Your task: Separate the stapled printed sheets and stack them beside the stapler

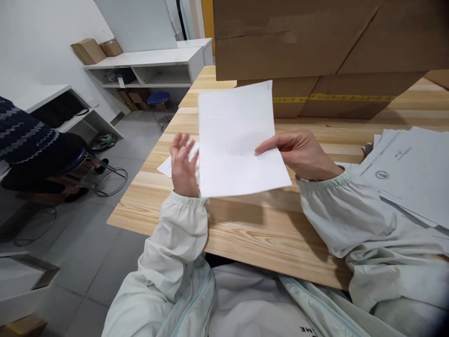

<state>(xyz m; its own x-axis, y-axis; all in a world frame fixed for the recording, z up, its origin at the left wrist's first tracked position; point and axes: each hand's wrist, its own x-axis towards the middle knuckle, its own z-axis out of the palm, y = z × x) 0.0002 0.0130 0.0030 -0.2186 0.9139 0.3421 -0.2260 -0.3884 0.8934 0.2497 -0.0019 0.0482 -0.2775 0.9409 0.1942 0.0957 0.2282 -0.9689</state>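
Observation:
A white sheet of paper (pixel 235 135) is held up over the wooden table (pixel 238 234), tilted toward me. My right hand (pixel 303 152) grips its right edge, with the thumb on the near face and the fingers behind. Whether it is one sheet or several, I cannot tell. My left hand (pixel 184 166) is raised beside the paper's left edge, fingers apart and slightly blurred. Behind that hand, a smaller white paper (pixel 164 167) lies on the table, partly hidden. To the right of my right arm rests a stack of printed papers (pixel 410 173), the top one bearing a round stamp.
Large cardboard boxes (pixel 301 42) stand stacked at the back of the table. A seated person (pixel 31 140) is at the far left, on a stool. White shelves (pixel 147 61) and a blue stool (pixel 158 97) are beyond the table's left edge.

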